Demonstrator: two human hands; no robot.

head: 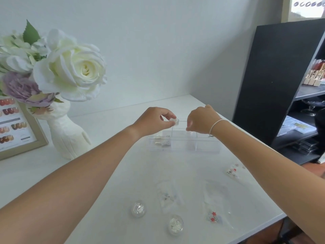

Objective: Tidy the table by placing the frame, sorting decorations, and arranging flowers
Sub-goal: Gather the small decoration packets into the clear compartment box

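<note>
the clear compartment box [184,144] sits mid-table [109,173], rigid and light by the look of it, likely to slide if nudged. my right hand [200,120] is curled at its far rim, fingertips pinched there; what they hold, if anything, i cannot tell. my left hand [153,120] pinches a small clear pot [174,121] between thumb and fingertips, above the box's rear cells. i judge the pot hard, smooth and slippery: grip its sides. two round pots [138,208] and the soft sachets [215,201] lie near the front edge.
</note>
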